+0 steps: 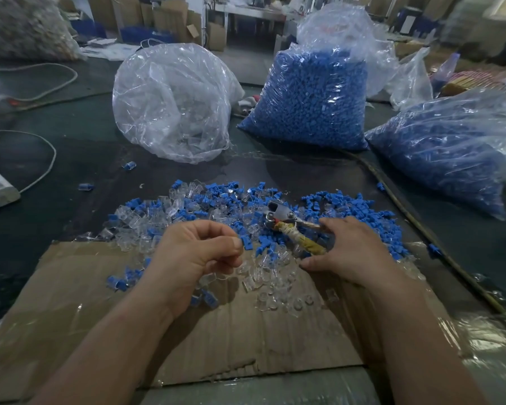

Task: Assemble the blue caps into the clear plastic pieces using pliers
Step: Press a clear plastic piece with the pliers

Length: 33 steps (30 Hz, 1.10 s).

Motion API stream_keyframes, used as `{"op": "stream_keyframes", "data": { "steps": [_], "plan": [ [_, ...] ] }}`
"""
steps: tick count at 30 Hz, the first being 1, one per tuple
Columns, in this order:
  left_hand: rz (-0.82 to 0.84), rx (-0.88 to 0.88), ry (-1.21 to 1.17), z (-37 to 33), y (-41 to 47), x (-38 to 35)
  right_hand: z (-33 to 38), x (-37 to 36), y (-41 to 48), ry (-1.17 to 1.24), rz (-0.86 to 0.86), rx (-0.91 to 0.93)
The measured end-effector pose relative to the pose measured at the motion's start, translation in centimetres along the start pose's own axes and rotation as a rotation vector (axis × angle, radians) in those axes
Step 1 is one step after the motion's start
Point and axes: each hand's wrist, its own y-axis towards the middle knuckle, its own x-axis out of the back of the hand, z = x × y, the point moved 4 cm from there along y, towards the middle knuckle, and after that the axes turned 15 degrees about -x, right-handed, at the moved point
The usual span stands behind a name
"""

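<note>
1. The left hand is curling tight beside the blue caps; I cannot tell whether it is pinching one.
2. The right hand is resting loose-fingered over the pliers, not gripping.
3. Caps and clear plastic pieces are lying mixed on the cardboard. They are probably light, stiff and slippery, best pinched by their sides.

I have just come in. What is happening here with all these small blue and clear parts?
A person works over a mixed pile of blue caps and clear plastic pieces, partly on a sheet of cardboard. The left hand pinches what looks like a blue cap. The right hand lies over the taped handles of the pliers, which rest on the pile; whether it grips them is unclear. Two bags of blue caps stand behind.
</note>
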Motion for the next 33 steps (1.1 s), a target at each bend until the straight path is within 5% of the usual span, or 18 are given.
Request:
{"op": "stream_keyframes", "data": {
  "steps": [14,19,25,33],
  "plan": [
    [-0.114,-0.13,-0.073,-0.1,0.3,0.3,1.4,2.5,-2.1,0.493,-0.378,0.242],
    [-0.179,-0.208,-0.113,-0.3,0.4,0.6,2.5,3.3,-4.0,0.367,-0.555,0.37],
    [-0.204,-0.274,-0.09,-0.4,0.5,0.8,3.7,2.1,-4.7,0.359,-0.243,0.37],
    [-0.222,-0.34,-0.086,-0.7,0.6,0.7,4.9,1.0,-5.3,0.286,-0.126,0.451]
  ]
}}
